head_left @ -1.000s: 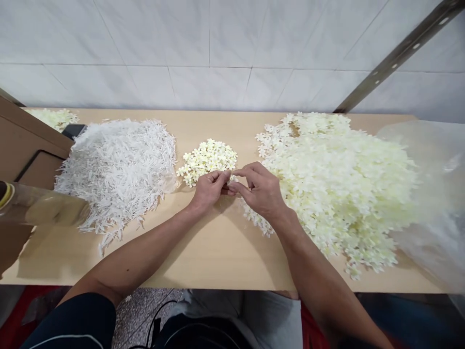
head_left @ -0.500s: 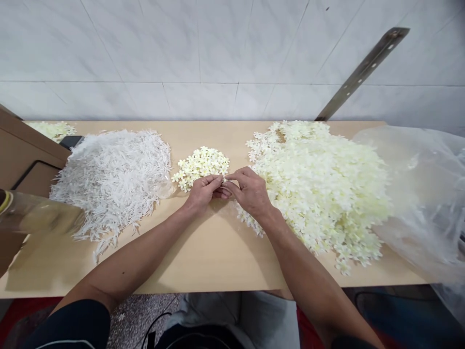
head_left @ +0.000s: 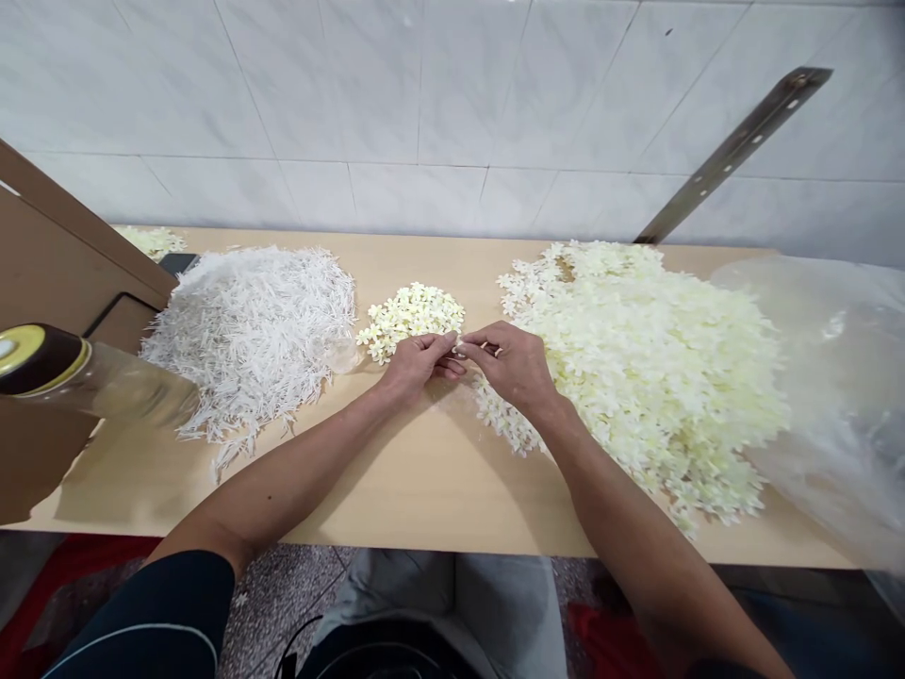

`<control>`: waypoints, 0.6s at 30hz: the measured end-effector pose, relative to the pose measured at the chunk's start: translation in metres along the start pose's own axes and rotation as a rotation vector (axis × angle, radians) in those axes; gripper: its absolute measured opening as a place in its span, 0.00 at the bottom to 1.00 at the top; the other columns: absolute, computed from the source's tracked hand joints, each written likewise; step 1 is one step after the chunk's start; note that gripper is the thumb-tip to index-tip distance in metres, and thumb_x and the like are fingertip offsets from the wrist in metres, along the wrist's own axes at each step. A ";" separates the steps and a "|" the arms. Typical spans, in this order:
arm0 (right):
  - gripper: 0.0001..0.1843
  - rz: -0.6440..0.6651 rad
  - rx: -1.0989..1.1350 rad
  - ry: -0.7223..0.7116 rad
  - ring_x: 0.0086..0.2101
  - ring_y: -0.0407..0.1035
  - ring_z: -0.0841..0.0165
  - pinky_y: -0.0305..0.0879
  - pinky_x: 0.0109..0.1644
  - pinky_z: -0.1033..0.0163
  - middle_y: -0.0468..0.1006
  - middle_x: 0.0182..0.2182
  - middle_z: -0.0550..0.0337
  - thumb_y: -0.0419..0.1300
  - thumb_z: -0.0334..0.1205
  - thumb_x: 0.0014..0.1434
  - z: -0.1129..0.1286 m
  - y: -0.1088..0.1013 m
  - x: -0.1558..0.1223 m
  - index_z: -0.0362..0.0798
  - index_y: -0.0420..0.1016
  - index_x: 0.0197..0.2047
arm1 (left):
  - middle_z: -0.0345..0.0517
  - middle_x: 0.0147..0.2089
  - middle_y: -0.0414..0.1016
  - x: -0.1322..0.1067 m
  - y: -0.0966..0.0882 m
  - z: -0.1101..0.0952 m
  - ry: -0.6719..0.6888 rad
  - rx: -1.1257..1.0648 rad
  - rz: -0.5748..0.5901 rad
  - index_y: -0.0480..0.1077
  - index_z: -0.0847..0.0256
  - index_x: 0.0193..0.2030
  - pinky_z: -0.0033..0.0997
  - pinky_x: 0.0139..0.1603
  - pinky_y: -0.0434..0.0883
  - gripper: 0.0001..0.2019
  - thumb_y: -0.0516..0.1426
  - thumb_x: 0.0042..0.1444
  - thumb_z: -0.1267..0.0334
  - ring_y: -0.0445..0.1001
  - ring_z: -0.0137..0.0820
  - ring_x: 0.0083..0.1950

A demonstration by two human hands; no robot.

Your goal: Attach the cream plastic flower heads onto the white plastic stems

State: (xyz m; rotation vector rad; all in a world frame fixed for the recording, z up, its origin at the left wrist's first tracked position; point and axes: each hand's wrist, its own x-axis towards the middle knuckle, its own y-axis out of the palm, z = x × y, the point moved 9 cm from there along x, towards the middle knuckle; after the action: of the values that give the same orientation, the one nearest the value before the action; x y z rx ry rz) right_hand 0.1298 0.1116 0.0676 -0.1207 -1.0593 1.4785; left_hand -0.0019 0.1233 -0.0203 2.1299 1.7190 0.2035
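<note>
My left hand (head_left: 422, 366) is closed in a pinch at the middle of the table, just in front of a small heap of cream artificial flowers (head_left: 414, 316). Between its thumb and finger is a small pale artificial flower (head_left: 457, 343), partly covered by the fingertips. My right hand (head_left: 515, 366) meets it from the right, thumb and forefinger pinched at the same flower. Tiny white bits seem to show between the right fingers, too small to make out. A large pile of loose cream flower heads (head_left: 657, 368) spreads beside my right hand. White thin stem-like pieces (head_left: 261, 330) are heaped to the left.
A clear jar with a dark and yellow lid (head_left: 42, 360) is at the left, by a brown board (head_left: 77, 236). A small clear cup (head_left: 342, 355) lies beside the white heap. Clear plastic sheeting (head_left: 834, 377) covers the right end. A metal bracket (head_left: 735, 156) leans against the tiled wall.
The view has shifted, so the whole scene sits further right and more of the jar shows. Both hands stay together at the small flower; my right fingers have bent slightly.
</note>
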 end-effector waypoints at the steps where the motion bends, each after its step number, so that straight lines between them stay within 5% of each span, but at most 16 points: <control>1: 0.05 0.007 -0.010 0.003 0.31 0.74 0.67 0.69 0.38 0.61 0.83 0.34 0.57 0.68 0.41 0.60 0.000 0.001 0.000 0.50 0.84 0.38 | 0.51 0.30 0.80 0.000 0.000 0.001 -0.004 0.003 0.001 0.76 0.67 0.34 0.26 0.32 0.74 0.21 0.67 0.54 0.47 0.78 0.28 0.29; 11: 0.09 -0.118 0.047 -0.036 0.31 0.74 0.66 0.69 0.36 0.61 0.82 0.31 0.57 0.64 0.44 0.64 -0.002 -0.004 -0.010 0.50 0.83 0.36 | 0.53 0.35 0.81 -0.003 0.005 -0.002 -0.016 -0.006 0.102 0.79 0.69 0.41 0.27 0.32 0.73 0.18 0.69 0.53 0.53 0.78 0.29 0.31; 18: 0.12 -0.059 0.081 0.111 0.31 0.73 0.66 0.68 0.39 0.60 0.82 0.31 0.58 0.63 0.46 0.64 -0.015 -0.007 -0.010 0.50 0.82 0.33 | 0.54 0.39 0.81 -0.002 0.007 0.000 -0.039 -0.005 0.124 0.79 0.68 0.41 0.26 0.31 0.73 0.19 0.69 0.52 0.52 0.78 0.28 0.30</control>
State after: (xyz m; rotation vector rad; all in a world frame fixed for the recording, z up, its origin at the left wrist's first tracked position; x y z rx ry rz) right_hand 0.1473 0.1099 0.0585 -0.1120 -0.9056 1.4426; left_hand 0.0043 0.1206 -0.0175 2.2237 1.5643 0.1986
